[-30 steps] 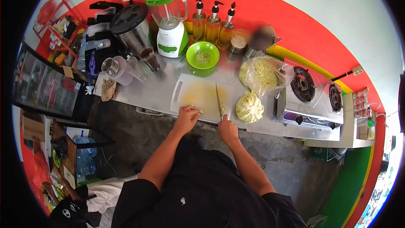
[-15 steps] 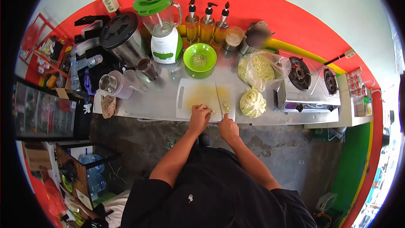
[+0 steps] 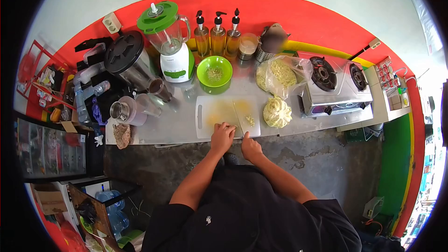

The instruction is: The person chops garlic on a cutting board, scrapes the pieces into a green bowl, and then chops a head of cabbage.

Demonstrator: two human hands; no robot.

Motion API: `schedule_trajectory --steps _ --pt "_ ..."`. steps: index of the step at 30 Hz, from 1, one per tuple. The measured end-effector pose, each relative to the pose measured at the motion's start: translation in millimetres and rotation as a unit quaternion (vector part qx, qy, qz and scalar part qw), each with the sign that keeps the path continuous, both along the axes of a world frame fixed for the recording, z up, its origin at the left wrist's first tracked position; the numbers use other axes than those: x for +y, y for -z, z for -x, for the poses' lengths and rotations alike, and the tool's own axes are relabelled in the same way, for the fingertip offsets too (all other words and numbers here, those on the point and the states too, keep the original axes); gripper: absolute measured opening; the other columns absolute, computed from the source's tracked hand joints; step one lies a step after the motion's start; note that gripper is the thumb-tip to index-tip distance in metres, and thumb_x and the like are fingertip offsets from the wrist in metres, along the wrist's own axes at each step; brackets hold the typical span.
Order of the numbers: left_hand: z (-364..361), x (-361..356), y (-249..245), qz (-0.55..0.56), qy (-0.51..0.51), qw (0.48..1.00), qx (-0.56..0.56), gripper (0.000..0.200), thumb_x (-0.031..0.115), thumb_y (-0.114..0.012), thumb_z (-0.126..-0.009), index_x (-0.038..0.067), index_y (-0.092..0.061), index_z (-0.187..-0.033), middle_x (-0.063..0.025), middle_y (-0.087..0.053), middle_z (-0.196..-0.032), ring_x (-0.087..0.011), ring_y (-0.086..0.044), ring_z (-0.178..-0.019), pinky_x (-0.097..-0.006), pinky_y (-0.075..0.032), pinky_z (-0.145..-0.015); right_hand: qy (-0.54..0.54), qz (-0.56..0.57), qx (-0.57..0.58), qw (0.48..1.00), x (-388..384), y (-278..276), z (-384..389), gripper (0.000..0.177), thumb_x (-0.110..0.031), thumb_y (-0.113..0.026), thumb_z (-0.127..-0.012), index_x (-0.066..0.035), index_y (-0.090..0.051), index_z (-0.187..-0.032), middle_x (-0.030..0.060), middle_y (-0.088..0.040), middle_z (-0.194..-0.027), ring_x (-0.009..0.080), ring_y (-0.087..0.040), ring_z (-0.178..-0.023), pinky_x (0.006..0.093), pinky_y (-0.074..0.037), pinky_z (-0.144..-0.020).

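Note:
A white cutting board (image 3: 205, 132) with yellowish stains lies at the counter's front edge. My right hand (image 3: 251, 148) is closed round the handle of a knife (image 3: 238, 118), whose blade points away from me over the board. At the board's front edge my left hand (image 3: 223, 136) has its fingers bent together, left of the blade; what they hold, if anything, is too small to make out. Chopped pale bits (image 3: 250, 121) lie right of the blade. Beyond the board stands a green bowl (image 3: 214, 71) with chopped pieces inside. A cabbage (image 3: 277, 112) sits right of the board.
A plastic bag of shredded cabbage (image 3: 281, 75) and a gas stove (image 3: 335, 94) are on the right. Behind stand a blender (image 3: 176, 63), pump bottles (image 3: 217, 40) and a glass jar (image 3: 247, 46). Pitchers and cups (image 3: 133, 111) stand on the left.
The whole view has shifted, so the counter appears lower. The knife's blade has tilted and stands slightly farther left of the chopped bits. Both hands stay at the board's front edge.

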State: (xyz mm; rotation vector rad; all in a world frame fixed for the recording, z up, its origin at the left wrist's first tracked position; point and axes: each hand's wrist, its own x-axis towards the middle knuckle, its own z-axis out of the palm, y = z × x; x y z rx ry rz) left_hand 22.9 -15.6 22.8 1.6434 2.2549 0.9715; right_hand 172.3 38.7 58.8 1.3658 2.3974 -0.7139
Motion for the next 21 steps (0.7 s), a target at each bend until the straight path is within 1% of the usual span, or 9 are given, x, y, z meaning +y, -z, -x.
schedule_trajectory --steps 2,5,7,8,11,12,15,19,21 --pt "1 -2 -3 0.006 0.01 1.0 -0.013 0.016 0.021 -0.068 -0.092 0.017 -0.076 -0.104 -0.0025 -0.065 -0.105 -0.0305 -0.057 -0.102 -0.0412 -0.055 -0.082 -0.001 0.003 -0.006 1.0 7 2 8 0.054 -0.005 -0.059 -0.089 0.01 -0.036 -0.136 0.0311 -0.07 -0.103 0.0455 -0.071 -0.098 0.0514 -0.057 -0.086" --pt "3 -1 -13 0.009 0.033 0.999 -0.026 0.017 0.02 -0.067 -0.092 0.016 -0.076 -0.106 -0.0034 -0.065 -0.107 -0.0311 -0.057 -0.103 -0.042 -0.054 -0.084 -0.027 0.015 -0.008 0.999 22 -5 11 0.053 -0.006 -0.06 -0.09 0.01 -0.036 -0.134 0.0307 -0.071 -0.103 0.0449 -0.071 -0.099 0.0514 -0.057 -0.086" --pt "3 -2 -14 0.013 0.035 0.999 -0.006 0.019 0.02 -0.067 -0.092 0.015 -0.075 -0.108 -0.0039 -0.065 -0.109 -0.0316 -0.057 -0.104 -0.0426 -0.053 -0.085 -0.005 0.013 -0.008 1.0 19 -2 9 0.053 -0.006 -0.06 -0.089 0.009 -0.035 -0.134 0.0311 -0.07 -0.103 0.0448 -0.071 -0.099 0.0513 -0.057 -0.086" --pt "2 -2 -15 0.029 0.033 0.999 -0.03 0.019 0.019 -0.067 -0.091 0.015 -0.075 -0.108 -0.0044 -0.065 -0.11 -0.0322 -0.057 -0.105 -0.0427 -0.053 -0.086 0.004 0.015 -0.007 1.0 17 0 5 0.054 -0.006 -0.06 -0.089 0.009 -0.034 -0.134 0.0315 -0.07 -0.103 0.0448 -0.071 -0.099 0.0512 -0.058 -0.085" --pt "2 1 -17 0.053 0.036 0.998 -0.021 0.02 0.018 -0.066 -0.091 0.015 -0.075 -0.109 -0.0047 -0.065 -0.11 -0.0326 -0.057 -0.106 -0.0428 -0.053 -0.087 -0.03 0.043 -0.028 0.998 4 -6 0 0.053 -0.006 -0.061 -0.089 0.008 -0.034 -0.132 0.0329 -0.069 -0.104 0.045 -0.071 -0.1 0.0511 -0.058 -0.086" --pt "3 1 -17 0.058 0.04 0.997 -0.021 0.02 0.017 -0.065 -0.091 0.015 -0.075 -0.109 -0.0046 -0.065 -0.11 -0.0329 -0.057 -0.106 -0.0429 -0.054 -0.088 -0.002 0.053 -0.026 0.998 8 -3 5 0.052 -0.007 -0.062 -0.088 0.007 -0.035 -0.13 0.0343 -0.069 -0.106 0.0451 -0.071 -0.102 0.0511 -0.058 -0.086" --pt "5 -1 -20 0.048 0.049 0.997 -0.021 0.021 0.016 -0.065 -0.091 0.015 -0.075 -0.109 -0.0045 -0.065 -0.111 -0.0327 -0.057 -0.106 -0.0431 -0.054 -0.087 -0.02 0.053 -0.023 0.998 26 1 14 0.047 -0.008 -0.061 -0.089 0.007 -0.037 -0.127 0.0349 -0.068 -0.108 0.0454 -0.07 -0.104 0.0514 -0.057 -0.087" --pt "6 -4 -16 0.024 0.052 0.998 0.006 0.021 0.016 -0.066 -0.091 0.017 -0.074 -0.11 -0.002 -0.064 -0.112 -0.0305 -0.057 -0.107 -0.0428 -0.057 -0.084 -0.043 0.074 -0.037 0.996 25 -20 18 0.044 -0.008 -0.06 -0.09 0.007 -0.038 -0.126 0.034 -0.068 -0.11 0.046 -0.069 -0.105 0.0509 -0.057 -0.089" --pt "5 -4 -17 0.037 0.049 0.998 -0.008 0.023 0.014 -0.064 -0.091 0.017 -0.074 -0.111 -0.0021 -0.064 -0.113 -0.0304 -0.057 -0.108 -0.0428 -0.057 -0.084 -0.013 0.081 -0.045 0.996 14 -15 16 0.043 -0.008 -0.059 -0.09 0.007 -0.038 -0.124 0.0328 -0.068 -0.111 0.0456 -0.069 -0.106 0.0502 -0.057 -0.089"
